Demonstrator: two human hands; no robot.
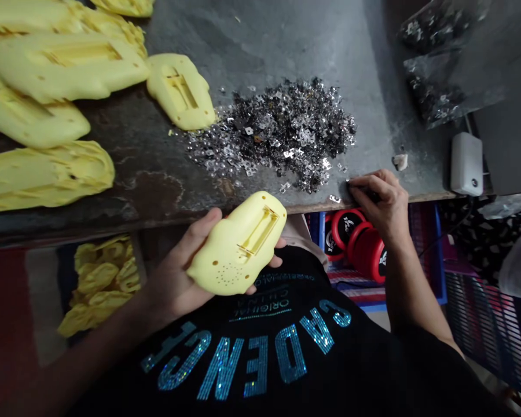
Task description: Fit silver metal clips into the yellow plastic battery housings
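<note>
My left hand (186, 260) is closed around a yellow plastic toy shell (230, 258) below the table edge. The shell's outer face is up, showing a rectangular battery slot, small screw holes and a ring of speaker holes. At the table's front edge, my right hand (380, 200) has its thumb and fingers pinched together. A tiny glint shows at the fingertips, apparently a small metal piece. Left of them lies a loose metal battery contact (334, 199). A big heap of small shiny metal contacts (295, 130) spreads over the table, touching another yellow shell (180, 90).
Several yellow shells (65, 66) are piled at the left of the grey table (260, 35). Bags of dark metal parts (436, 87) and a white box (466, 163) stand at right. Below are a blue crate with red round items (367, 252) and a bin of yellow parts (104, 278).
</note>
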